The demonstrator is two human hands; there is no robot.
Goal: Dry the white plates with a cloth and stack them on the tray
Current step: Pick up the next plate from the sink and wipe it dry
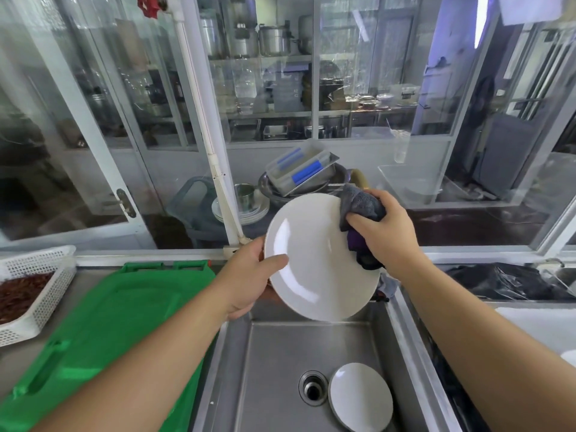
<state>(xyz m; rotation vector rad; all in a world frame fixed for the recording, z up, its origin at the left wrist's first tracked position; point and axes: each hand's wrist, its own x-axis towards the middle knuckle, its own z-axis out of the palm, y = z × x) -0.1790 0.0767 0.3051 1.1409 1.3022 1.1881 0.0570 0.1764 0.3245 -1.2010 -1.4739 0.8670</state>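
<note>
Head view: glossy white plate (314, 260), tilted.

The sink (280, 353) is open except a plate (360, 395) by the drain (313, 388); the green tray (103, 332) lies bare, a basket (37, 307) bounding its left.

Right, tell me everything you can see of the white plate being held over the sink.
The white plate is round, plain and glossy, ceramic by its look, with bright reflections across its face. It is held tilted above the steel sink, face toward the camera. The left hand grips its left rim, thumb on the face. The right hand presses a bunched grey and purple cloth against its upper right edge. Its back is hidden.
</note>
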